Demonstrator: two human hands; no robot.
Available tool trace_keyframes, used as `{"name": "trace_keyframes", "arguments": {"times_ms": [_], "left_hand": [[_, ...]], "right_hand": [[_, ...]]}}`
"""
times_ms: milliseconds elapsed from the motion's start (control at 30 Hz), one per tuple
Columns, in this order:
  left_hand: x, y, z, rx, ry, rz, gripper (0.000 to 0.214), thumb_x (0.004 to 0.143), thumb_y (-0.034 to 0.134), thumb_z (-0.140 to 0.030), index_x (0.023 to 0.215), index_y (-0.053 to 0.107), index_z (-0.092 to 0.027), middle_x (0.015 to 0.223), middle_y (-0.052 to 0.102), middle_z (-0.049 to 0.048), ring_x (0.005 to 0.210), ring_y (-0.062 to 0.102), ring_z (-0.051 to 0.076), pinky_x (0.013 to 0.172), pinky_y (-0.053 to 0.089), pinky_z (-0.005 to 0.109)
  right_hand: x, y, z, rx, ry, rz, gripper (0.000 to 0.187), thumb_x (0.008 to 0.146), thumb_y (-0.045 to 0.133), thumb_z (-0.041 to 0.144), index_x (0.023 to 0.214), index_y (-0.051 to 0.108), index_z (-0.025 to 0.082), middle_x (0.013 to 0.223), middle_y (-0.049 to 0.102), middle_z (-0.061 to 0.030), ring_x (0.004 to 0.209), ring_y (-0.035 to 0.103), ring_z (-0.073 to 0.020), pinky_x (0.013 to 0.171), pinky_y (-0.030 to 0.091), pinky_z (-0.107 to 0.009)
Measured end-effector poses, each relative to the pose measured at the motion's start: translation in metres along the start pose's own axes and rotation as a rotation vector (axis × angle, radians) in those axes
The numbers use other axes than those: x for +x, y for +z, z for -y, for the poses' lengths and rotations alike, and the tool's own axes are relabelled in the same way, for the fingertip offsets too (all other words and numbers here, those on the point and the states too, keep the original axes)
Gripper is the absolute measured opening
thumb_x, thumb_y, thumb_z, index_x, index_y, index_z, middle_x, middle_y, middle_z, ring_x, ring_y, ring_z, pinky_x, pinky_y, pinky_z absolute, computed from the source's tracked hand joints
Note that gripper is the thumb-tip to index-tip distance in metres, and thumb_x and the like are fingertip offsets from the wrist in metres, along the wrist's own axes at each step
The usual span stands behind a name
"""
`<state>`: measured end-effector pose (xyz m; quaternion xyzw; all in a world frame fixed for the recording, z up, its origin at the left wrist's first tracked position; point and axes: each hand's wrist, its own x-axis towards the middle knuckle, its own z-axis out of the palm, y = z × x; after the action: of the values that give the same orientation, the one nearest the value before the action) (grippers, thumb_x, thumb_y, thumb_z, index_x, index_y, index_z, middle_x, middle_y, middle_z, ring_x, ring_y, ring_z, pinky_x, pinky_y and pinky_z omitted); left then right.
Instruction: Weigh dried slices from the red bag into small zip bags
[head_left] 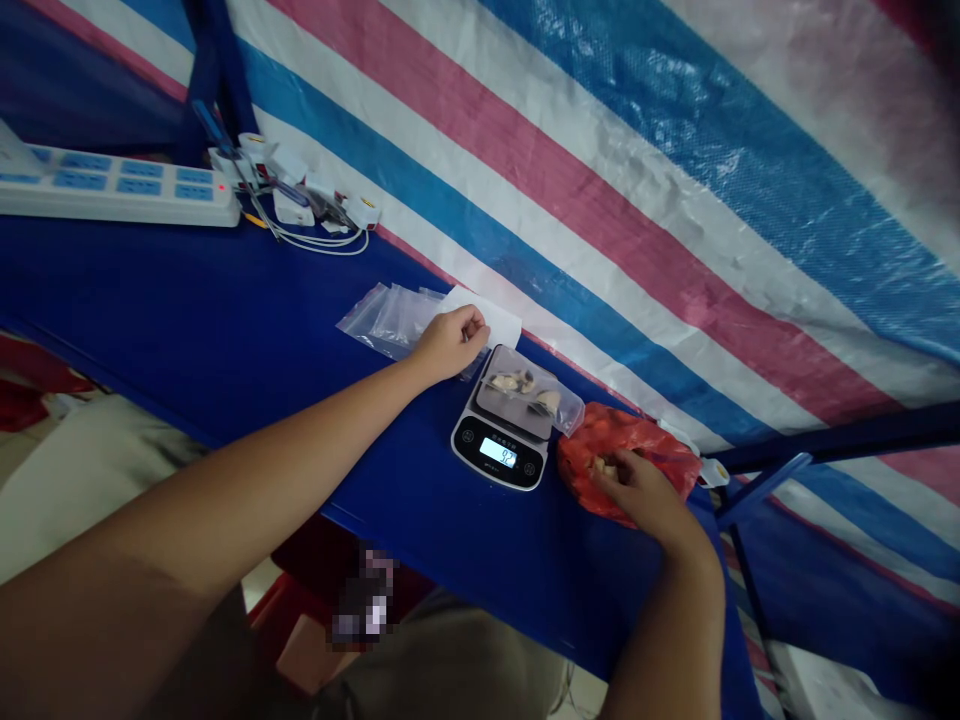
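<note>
A kitchen scale [491,450] lies on the blue table, its lit display reading what looks like 92. On its plate rests a clear zip bag [568,405] with several pale, dark-edged dried pieces [514,381] inside. My left hand [454,340] is curled closed just left of the scale, over clear plastic bags [390,318] and a white sheet [499,322]; whatever its fingers hold is hidden. My right hand [634,485] reaches into an open red plastic bag [656,445] at the scale's right, fingers closed around pale pieces [602,466].
A white power strip [112,185] lies along the table's far left. Plug adapters [292,195], a white cable [322,243] and a screwdriver [214,128] sit beside it. Striped tarpaulin [570,200] rises behind the table [187,330]. A red stool [281,610] stands below the front edge.
</note>
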<state>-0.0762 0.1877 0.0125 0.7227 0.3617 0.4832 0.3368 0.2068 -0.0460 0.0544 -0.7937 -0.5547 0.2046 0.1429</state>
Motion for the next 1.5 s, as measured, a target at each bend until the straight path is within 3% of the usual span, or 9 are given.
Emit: {"name": "trace_keyframes", "arguments": {"times_ms": [133,333,533,900,1133,1267,1367,1500], "left_hand": [[0.0,0.0,0.001,-0.004,0.003,0.005,0.011,0.087,0.06,-0.023,0.077,0.055,-0.019,0.063,0.053,-0.0042,0.057,0.045,0.011,0.06,0.036,0.028],[0.0,0.0,0.002,-0.021,0.017,0.007,0.011,0.088,0.06,-0.024,0.078,0.056,-0.019,0.064,0.053,-0.0042,0.057,0.046,0.011,0.06,0.036,0.028],[0.0,0.0,0.001,-0.024,-0.001,0.012,0.012,0.087,0.06,-0.024,0.077,0.056,-0.019,0.064,0.053,-0.0042,0.057,0.046,0.011,0.06,0.037,0.028],[0.0,0.001,0.001,-0.025,0.008,0.016,0.012,0.087,0.06,-0.024,0.077,0.055,-0.02,0.064,0.053,-0.004,0.058,0.047,0.011,0.061,0.038,0.029],[0.001,0.001,0.004,-0.001,0.01,0.013,0.012,0.087,0.06,-0.024,0.077,0.055,-0.02,0.064,0.054,-0.0038,0.058,0.047,0.011,0.062,0.038,0.028],[0.001,0.002,0.005,-0.002,0.01,0.014,0.012,0.087,0.06,-0.025,0.077,0.055,-0.02,0.063,0.053,-0.004,0.059,0.047,0.011,0.062,0.039,0.028],[0.001,0.002,0.005,-0.004,0.013,0.014,0.012,0.087,0.06,-0.026,0.078,0.056,-0.02,0.063,0.053,-0.0042,0.059,0.047,0.011,0.062,0.038,0.028],[0.002,0.002,0.006,-0.011,0.019,0.013,0.012,0.086,0.06,-0.026,0.077,0.056,-0.02,0.063,0.053,-0.0042,0.058,0.047,0.011,0.061,0.038,0.028]], "right_hand": [[0.003,0.002,0.004,-0.095,0.008,-0.05,0.031,0.08,0.057,0.052,0.071,0.052,0.023,0.067,0.058,-0.0006,0.061,0.054,-0.0178,0.058,0.036,-0.03],[0.007,0.003,0.007,-0.171,0.021,-0.18,0.031,0.082,0.05,0.054,0.077,0.055,0.023,0.081,0.068,-0.0081,0.072,0.063,-0.0228,0.065,0.042,-0.033],[0.008,0.002,0.005,-0.188,0.031,-0.174,0.032,0.085,0.048,0.055,0.078,0.053,0.024,0.08,0.069,-0.0083,0.074,0.064,-0.0247,0.066,0.041,-0.034],[0.001,-0.011,0.011,0.196,-0.022,-0.289,0.039,0.09,0.056,0.062,0.081,0.06,0.023,0.073,0.067,-0.0046,0.066,0.059,-0.021,0.062,0.045,-0.032],[0.0,-0.011,0.021,0.547,0.049,-0.388,0.052,0.085,0.064,0.066,0.061,0.041,0.025,0.049,0.036,0.0059,0.044,0.03,-0.0108,0.042,0.024,-0.028],[0.004,-0.01,0.022,0.759,0.06,-0.464,0.054,0.079,0.072,0.062,0.057,0.041,0.025,0.047,0.03,0.0078,0.042,0.025,-0.0086,0.041,0.022,-0.027],[0.007,-0.009,0.021,0.767,0.081,-0.566,0.053,0.078,0.073,0.062,0.056,0.044,0.025,0.045,0.035,0.0065,0.041,0.031,-0.0101,0.041,0.027,-0.028],[0.007,-0.004,0.026,0.621,0.099,-0.636,0.052,0.086,0.062,0.066,0.06,0.045,0.025,0.047,0.04,0.0043,0.044,0.037,-0.013,0.045,0.032,-0.03]]}}
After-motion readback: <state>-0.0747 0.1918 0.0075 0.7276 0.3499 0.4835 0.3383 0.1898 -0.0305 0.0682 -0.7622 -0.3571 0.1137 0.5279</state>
